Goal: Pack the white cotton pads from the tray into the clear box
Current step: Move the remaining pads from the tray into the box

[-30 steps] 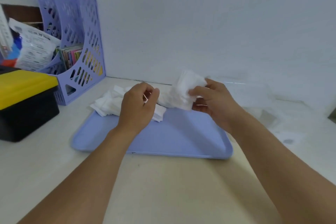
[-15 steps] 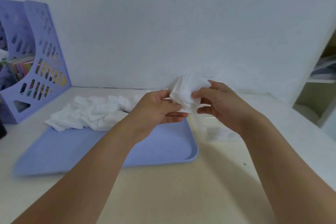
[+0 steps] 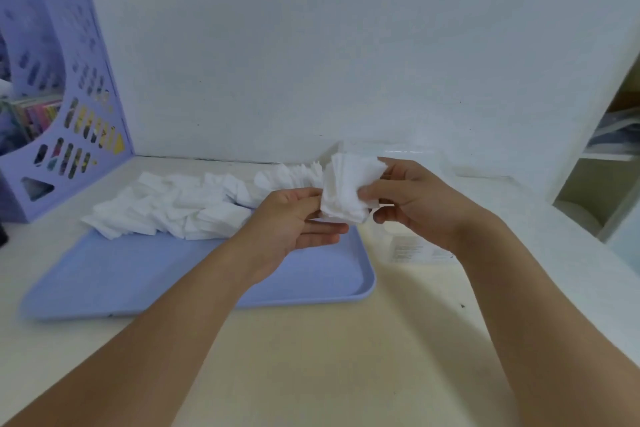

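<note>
Over tray (image 3: 145,274), both hands hold upright pad stack (image 3: 348,189).

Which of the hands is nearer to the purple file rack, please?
Left. The left hand is over the tray, toward the file rack; the right hand is farther away.

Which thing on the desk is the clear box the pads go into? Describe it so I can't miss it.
Start at the lilac tray on the desk and go past its right edge. The clear box stands there, partly behind the right hand. It is see-through with a printed label, unlike the loose pile of white pads.
</note>
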Demonstrator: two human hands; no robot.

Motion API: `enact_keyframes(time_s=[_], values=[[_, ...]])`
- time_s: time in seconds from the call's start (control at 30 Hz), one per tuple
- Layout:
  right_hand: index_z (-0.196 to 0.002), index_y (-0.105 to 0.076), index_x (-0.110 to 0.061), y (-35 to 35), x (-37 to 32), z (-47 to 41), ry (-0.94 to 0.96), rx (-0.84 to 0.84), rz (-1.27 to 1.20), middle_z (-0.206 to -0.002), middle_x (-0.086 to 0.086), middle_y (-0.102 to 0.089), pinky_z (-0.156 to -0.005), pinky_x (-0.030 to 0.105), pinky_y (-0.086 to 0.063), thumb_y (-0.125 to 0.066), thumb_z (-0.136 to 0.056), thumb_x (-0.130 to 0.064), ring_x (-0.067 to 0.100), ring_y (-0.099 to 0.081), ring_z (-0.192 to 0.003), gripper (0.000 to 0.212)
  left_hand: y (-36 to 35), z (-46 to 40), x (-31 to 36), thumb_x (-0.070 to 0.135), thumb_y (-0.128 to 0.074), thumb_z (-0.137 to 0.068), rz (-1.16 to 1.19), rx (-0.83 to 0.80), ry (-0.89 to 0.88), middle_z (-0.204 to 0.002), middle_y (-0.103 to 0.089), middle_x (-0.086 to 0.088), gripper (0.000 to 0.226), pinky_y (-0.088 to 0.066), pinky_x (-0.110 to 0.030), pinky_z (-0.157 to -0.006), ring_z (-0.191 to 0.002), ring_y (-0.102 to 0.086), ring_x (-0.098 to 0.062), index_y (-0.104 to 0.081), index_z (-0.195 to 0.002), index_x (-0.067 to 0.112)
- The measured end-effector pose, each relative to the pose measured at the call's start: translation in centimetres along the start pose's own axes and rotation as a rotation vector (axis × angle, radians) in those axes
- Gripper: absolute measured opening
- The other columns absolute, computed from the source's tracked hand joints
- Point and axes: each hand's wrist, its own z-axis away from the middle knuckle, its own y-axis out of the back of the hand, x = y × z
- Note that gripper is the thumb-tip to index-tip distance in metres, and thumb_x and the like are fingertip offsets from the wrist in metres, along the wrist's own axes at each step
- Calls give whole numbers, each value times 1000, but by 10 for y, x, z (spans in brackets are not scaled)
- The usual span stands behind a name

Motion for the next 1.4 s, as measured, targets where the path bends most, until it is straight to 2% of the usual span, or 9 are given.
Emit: enact_keyframes(time_s=[0.4,0.53,0.6,0.73,0.83,0.97,1.07,1.17,1.4], values=[[-118,-69,-10,0,2,-1,-8,66,88,-82,-1,-69,-69,29,-47,-61,-94,1,13,-60,-74,28,1,1,4,15,-52,-104,-64,3,-40,-102,-78,-12,22,-62,-31,-82,-96,-75,-27,-73,-107,10],[-119,-72,-19,-2,3,-2,25,113,135,-94,7,-72,-66,24,-48,-63,-91,4,11,-61,-77,37,0,0,5,26,-55,-102,26,-5,-14,-106,-76,-16,29,-62,-33,-84,-98,-75,-30,-71,-114,4],[-116,-73,-19,-3,4,-4,81,158,122,-107,11,-71,-64,22,-48,-65,-87,8,12,-61,-77,41,0,0,4,23,-59,-99,29,-10,-15,-109,-76,-17,28,-61,-31,-84,-101,-74,-31,-70,-114,2],[-98,-72,-11,-5,5,-8,143,229,95,-90,4,-69,-67,22,-47,-68,-84,11,16,-59,-78,27,0,-1,0,15,-56,-102,66,4,0,-111,-75,-18,25,-61,-29,-82,-102,-74,-29,-68,-117,-1],[-91,-69,-8,-3,1,-6,152,277,-13,-88,6,-65,-70,25,-45,-63,-86,9,16,-57,-81,18,0,-3,-3,13,-55,-102,102,99,-3,-111,-74,-20,22,-61,-27,-74,-97,-75,-29,-67,-114,-2],[-84,-62,-15,7,-8,-4,82,251,-354,-79,2,-58,-59,23,-41,-56,-86,2,15,-51,-69,19,-1,-5,-5,10,-54,-102,50,159,-58,-110,-74,-18,19,-61,-27,-74,-97,-75,-29,-68,-111,2],[-89,-68,-8,1,-4,-5,27,159,-174,-78,5,-57,-59,25,-39,-66,-83,-5,16,-51,-65,7,-5,-4,-5,9,-53,-103,-6,156,-107,-106,-75,-16,18,-62,-27,-75,-96,-75,-28,-70,-107,5],[-101,-71,5,-5,2,-4,3,134,60,-84,10,-61,-61,25,-40,-65,-90,-2,17,-51,-73,15,-7,-2,-4,9,-53,-102,-48,118,-127,-105,-76,-14,20,-62,-28,-77,-94,-75,-24,-70,-112,6],[-105,-76,-2,-6,2,-4,-23,149,127,-90,9,-72,-71,29,-48,-69,-90,-4,14,-60,-76,17,-7,-1,-1,12,-53,-102,14,107,-95,-109,-75,-17,21,-62,-32,-78,-99,-74,-31,-70,-112,6]])
